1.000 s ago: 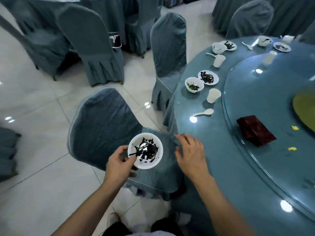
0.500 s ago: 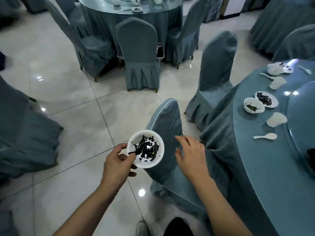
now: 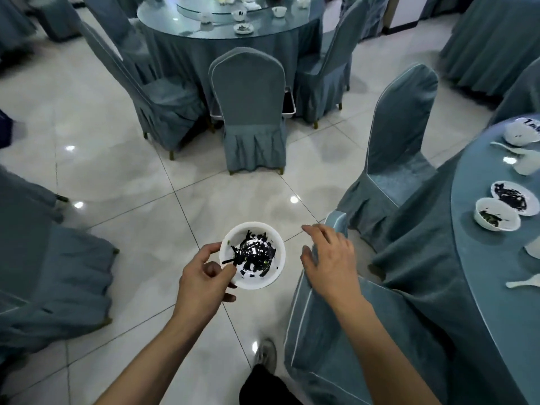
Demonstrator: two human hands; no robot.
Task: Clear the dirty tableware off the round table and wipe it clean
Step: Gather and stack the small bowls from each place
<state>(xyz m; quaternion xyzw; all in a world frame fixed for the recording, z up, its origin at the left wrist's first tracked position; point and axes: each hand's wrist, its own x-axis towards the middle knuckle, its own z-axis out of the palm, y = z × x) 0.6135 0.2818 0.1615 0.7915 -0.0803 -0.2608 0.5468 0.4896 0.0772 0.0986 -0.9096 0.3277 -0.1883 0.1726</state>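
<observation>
The view has swung left, away from the round table [image 3: 496, 287], now only a strip at the right edge; the red packet is gone from sight. The dirty bowl [image 3: 252, 260] now hangs over bare floor [image 3: 146, 229] instead of the chair [image 3: 336, 331]

Place: banquet hall of a restaurant, seen after a meal.
Tables: large round table [image 3: 479, 287] draped in blue-grey cloth to the floor; second round table [image 3: 222, 30] across the room with a glass turntable [image 3: 222, 11] at its centre.
Seating: matching fabric-covered chairs [image 3: 248, 112] with pleated skirts, ringed around each table.
Floor: glossy pale floor tiles [image 3: 117, 185] reflecting ceiling lights.
Leftovers: white bowls and plates [image 3: 496, 213], smeared dark, at the place settings.
</observation>
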